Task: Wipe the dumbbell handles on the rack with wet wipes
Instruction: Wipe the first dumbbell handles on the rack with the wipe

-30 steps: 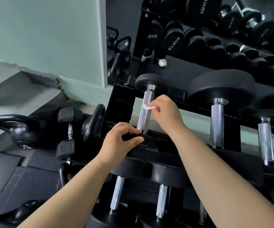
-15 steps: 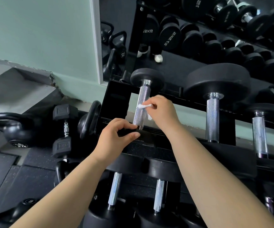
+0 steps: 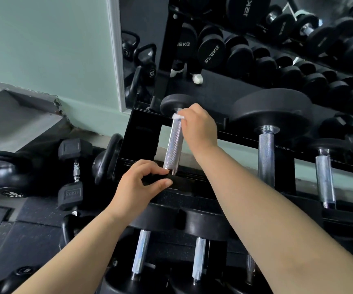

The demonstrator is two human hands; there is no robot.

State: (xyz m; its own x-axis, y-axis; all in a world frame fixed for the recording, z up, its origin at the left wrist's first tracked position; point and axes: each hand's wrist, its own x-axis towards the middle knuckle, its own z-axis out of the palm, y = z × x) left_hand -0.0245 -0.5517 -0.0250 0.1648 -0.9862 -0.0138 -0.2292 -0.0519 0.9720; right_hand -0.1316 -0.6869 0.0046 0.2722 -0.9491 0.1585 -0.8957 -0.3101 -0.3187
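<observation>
A small dumbbell lies on the black rack [image 3: 141, 132], its knurled silver handle [image 3: 173, 145] running away from me. My right hand [image 3: 198, 126] pinches a crumpled white wet wipe [image 3: 178, 116] against the handle's far end, just under the far black head [image 3: 174, 102]. My left hand [image 3: 143, 183] grips the dumbbell's near black head at the rack's front rail; most of that head is hidden by my fingers. Two more dumbbells with silver handles [image 3: 265, 153] sit to the right on the same shelf.
A lower shelf holds more dumbbells with chrome handles [image 3: 140, 251]. On the floor to the left stand a kettlebell [image 3: 3, 172] and a hex dumbbell [image 3: 72, 172]. A mirror [image 3: 256, 49] behind the rack reflects rows of dumbbells. A pale green wall is at left.
My right hand has slid the wipe up the handle, from its middle to the far end. My left hand has stayed on the near head.
</observation>
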